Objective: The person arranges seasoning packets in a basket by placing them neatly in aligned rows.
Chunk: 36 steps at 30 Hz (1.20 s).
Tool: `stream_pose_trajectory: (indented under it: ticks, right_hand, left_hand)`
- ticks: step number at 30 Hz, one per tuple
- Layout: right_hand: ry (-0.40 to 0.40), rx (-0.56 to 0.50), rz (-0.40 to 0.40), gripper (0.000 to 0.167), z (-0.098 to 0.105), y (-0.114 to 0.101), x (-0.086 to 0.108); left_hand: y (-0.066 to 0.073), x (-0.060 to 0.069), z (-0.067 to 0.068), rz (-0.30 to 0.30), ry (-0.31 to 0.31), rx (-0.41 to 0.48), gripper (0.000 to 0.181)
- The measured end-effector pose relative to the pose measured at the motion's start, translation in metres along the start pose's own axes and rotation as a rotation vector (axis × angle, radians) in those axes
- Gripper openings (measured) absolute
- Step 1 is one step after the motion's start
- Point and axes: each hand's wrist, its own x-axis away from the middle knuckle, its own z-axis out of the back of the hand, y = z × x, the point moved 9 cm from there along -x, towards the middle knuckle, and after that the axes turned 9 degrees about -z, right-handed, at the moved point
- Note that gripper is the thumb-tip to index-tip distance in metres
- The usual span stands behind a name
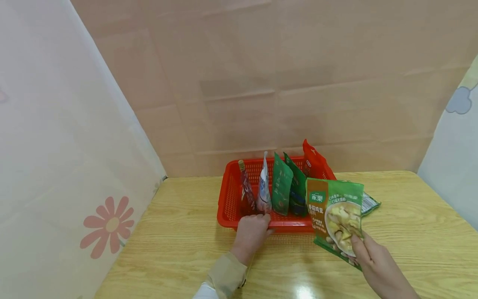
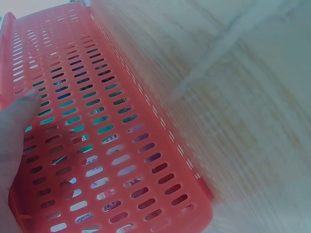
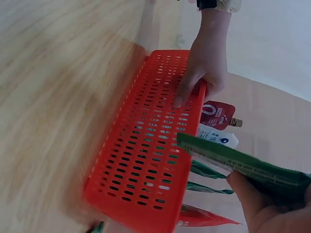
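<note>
My left hand (image 1: 252, 232) grips the near rim of a red plastic basket (image 1: 291, 226), its thumb against the outer wall in the left wrist view. In my right hand (image 1: 379, 261) I pinch a green seasoning packet (image 1: 317, 211) with a picture of a bowl of food, in front of the basket's right end. Standing inside the basket are a dark red spouted pouch (image 1: 246, 189) with a gold cap, a white packet (image 1: 264, 193), a green packet (image 1: 281, 182), a darker green packet (image 1: 297, 189) and a red packet (image 1: 315, 162). The right hand's other fingers are hidden behind the packet.
Another green packet (image 1: 369, 204) lies on the wood-grain table (image 1: 179, 232), right of the basket and partly covered by the held packet. A beige covered wall (image 1: 239, 83) rises behind the table. A flower-printed white sheet (image 1: 56, 166) hangs at the left.
</note>
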Motion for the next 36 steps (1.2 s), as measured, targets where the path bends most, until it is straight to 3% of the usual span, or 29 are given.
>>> stream_pose_trajectory:
  ticks: [5,10,17,20,23,26,30,32,36]
  right_hand:
    - [-0.164,-0.157,-0.083,0.057,-0.014,0.019,-0.003]
    - [-0.22,-0.276,-0.126,0.058,-0.018,0.023,-0.004]
    - [-0.237,-0.268,-0.135,0.057,-0.016,0.017,-0.007]
    - [-0.239,-0.225,-0.151,0.059,-0.015,0.017,-0.009]
    - [-0.26,-0.203,-0.197,0.063,-0.017,0.019,-0.009]
    - [-0.29,-0.257,-0.228,0.064,-0.021,0.021,-0.009]
    - [-0.295,-0.305,-0.242,0.061,-0.025,0.022,-0.009]
    - [-0.283,-0.285,-0.262,0.061,-0.025,0.022,-0.007]
    - [-0.298,-0.237,-0.313,0.067,-0.029,0.021,-0.005]
  left_hand:
    - [0.001,0.001,-0.002,-0.009,-0.021,0.008,0.033]
    - [0.002,0.003,0.003,-0.039,0.046,0.038,0.035]
    - [0.001,0.01,0.015,-0.103,0.161,0.17,0.049]
    - [0.0,0.014,0.023,-0.091,0.192,0.234,0.043]
    - [-0.001,0.018,0.03,0.009,0.21,0.43,0.033]
    - [0.0,0.021,0.027,0.167,0.169,0.787,0.036]
    - [0.01,0.024,0.016,0.388,0.067,1.246,0.052]
    - [0.015,0.025,0.013,0.456,0.038,1.381,0.057]
    - [0.021,0.027,0.013,0.522,0.026,1.507,0.056]
